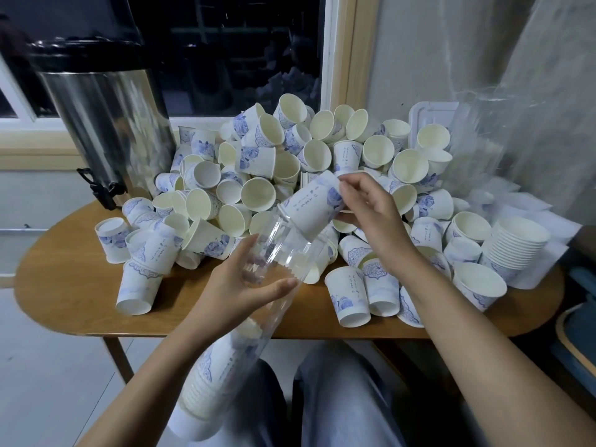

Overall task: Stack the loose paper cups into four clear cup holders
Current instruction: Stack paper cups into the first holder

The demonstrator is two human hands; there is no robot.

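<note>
My left hand grips a clear cup holder, a long tube tilted from my lap up toward the pile. Its lower end holds a stack of nested cups. My right hand pinches the base of a white paper cup with blue flowers, rim down at the tube's open mouth. A big heap of loose paper cups covers the wooden table behind.
A steel drinks urn with a black tap stands at the back left. A loose stack of nested cups sits at the right, with clear plastic sleeves against the wall. My knees are under the table's front edge.
</note>
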